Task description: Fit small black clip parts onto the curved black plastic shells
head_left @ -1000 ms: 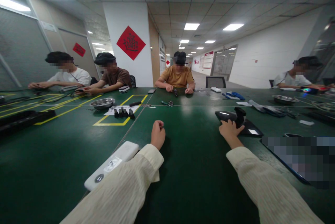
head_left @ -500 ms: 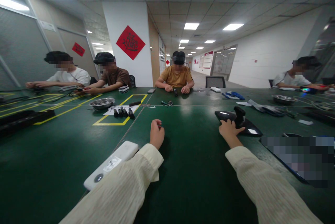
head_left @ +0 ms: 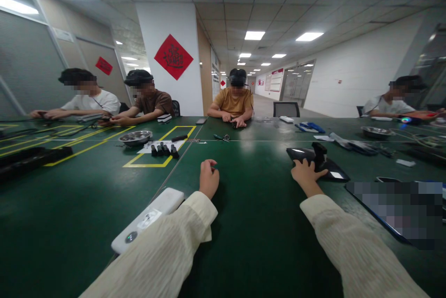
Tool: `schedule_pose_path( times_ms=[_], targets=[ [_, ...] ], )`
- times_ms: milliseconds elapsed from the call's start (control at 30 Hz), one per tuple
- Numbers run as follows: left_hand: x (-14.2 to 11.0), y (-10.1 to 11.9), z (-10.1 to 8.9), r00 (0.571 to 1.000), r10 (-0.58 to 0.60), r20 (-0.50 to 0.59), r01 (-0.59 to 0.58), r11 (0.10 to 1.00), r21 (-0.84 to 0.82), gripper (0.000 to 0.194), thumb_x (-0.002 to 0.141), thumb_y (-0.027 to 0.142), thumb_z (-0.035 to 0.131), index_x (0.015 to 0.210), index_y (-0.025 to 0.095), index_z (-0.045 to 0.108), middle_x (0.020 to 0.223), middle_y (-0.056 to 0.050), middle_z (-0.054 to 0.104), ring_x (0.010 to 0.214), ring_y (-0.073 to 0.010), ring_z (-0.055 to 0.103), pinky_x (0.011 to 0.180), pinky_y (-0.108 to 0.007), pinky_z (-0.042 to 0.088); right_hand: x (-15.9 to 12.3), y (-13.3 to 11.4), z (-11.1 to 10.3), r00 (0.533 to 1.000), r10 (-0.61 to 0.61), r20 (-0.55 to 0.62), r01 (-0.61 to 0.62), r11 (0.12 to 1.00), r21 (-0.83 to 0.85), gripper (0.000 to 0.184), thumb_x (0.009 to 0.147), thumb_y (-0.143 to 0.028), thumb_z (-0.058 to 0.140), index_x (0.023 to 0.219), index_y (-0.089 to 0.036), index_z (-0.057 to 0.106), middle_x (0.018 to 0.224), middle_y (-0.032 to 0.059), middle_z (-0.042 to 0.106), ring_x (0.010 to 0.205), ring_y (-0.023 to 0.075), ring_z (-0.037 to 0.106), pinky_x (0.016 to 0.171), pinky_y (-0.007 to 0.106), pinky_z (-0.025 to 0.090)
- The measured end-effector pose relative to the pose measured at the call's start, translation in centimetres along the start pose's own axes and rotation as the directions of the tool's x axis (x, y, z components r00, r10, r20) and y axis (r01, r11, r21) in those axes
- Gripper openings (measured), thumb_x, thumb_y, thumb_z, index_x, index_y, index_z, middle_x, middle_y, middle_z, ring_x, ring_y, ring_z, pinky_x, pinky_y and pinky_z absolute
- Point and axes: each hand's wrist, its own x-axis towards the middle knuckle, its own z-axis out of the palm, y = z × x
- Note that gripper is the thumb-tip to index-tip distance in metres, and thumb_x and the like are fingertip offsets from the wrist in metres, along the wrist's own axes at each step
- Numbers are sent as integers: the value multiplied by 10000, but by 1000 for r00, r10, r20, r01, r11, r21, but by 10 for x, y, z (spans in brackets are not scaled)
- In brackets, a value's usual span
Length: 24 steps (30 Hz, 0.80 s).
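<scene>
My left hand (head_left: 208, 177) rests on the green table (head_left: 258, 223) with its fingers curled into a loose fist; whether something small sits in them is hidden. My right hand (head_left: 306, 171) lies farther right, fingers stretched onto the near edge of a flat black device (head_left: 332, 168) with an upright black part (head_left: 318, 153). Both arms wear cream sleeves. A white rectangular power bank (head_left: 148, 218) lies just left of my left forearm.
Several people sit round the table, hands busy with small parts. At the far left stand a metal bowl (head_left: 135, 137), small black cylinders (head_left: 164, 150) inside yellow tape lines and a black tray (head_left: 31, 157). A second bowl (head_left: 374, 131), cables and a blurred-out object (head_left: 397, 209) are on the right.
My hands have barely shifted. The person opposite in the mustard shirt has drawn their hands closer together.
</scene>
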Motion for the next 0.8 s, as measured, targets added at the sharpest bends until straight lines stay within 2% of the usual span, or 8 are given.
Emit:
schedule_pose_path(
  times_ms=[133,267,500,633,800],
  targets=[
    [-1,2,-1,1000,6,15,-6,1000,5,243,668,-20,459,784,192,488,891,-11,474,768,-131,506,775,-307,465,1,2,0,999,-12,-41,12,1000,-2,463,906,-231,358,1330,-314,525,1492,94,344,1376,375,222,1017,715,116],
    [-2,4,-1,999,4,39,-4,1000,14,232,675,-21,457,764,191,486,872,-9,476,750,-133,502,764,-309,455,2,3,0,999,-29,-15,29,1000,-11,462,909,-231,374,1338,-326,516,1493,91,344,1376,365,231,1030,676,160],
    [-3,7,-1,998,25,56,-26,1000,14,241,664,-31,466,754,188,510,836,2,481,738,-135,505,731,-297,444,0,4,-1,999,-20,-28,20,1000,9,465,918,-199,341,1331,-300,529,1489,88,349,1380,369,221,1040,672,145],
    [-3,8,-1,996,2,87,-3,1000,18,238,662,-40,462,728,184,505,812,4,479,726,-139,502,721,-293,435,-3,3,-1,999,-11,-40,12,999,32,489,920,-157,296,1328,-282,534,1499,84,335,1391,360,201,1058,658,116],
    [-4,9,-2,993,-23,119,22,1000,17,241,648,-46,462,716,182,499,794,3,481,743,-145,506,725,-290,430,0,3,1,999,-6,-44,9,999,52,482,921,-152,323,1320,-309,543,1496,70,339,1389,378,191,1038,697,109]
  ],
)
